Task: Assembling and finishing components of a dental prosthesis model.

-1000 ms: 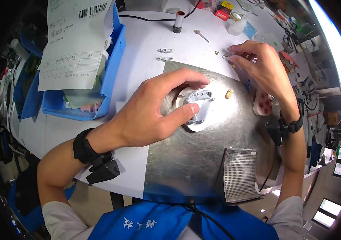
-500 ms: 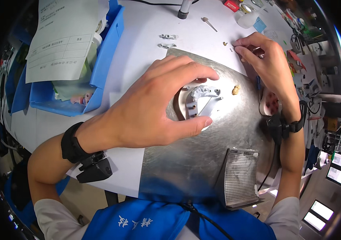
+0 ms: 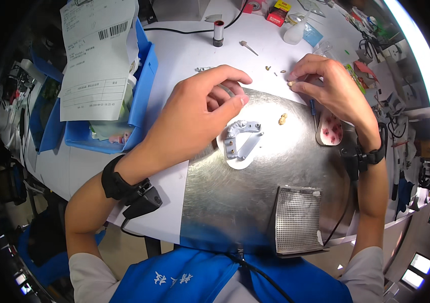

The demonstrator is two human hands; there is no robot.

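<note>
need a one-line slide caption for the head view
Left hand near a grey dental model on a white base, right hand beside small gold-coloured pieces on the white tabletop.

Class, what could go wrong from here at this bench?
The small golden piece at the fingertips of the right hand might slip away. The left hand, close to the grey arch-shaped dental model, might knock it. Tiny golden pieces loose on the white tabletop could get lost.
</note>
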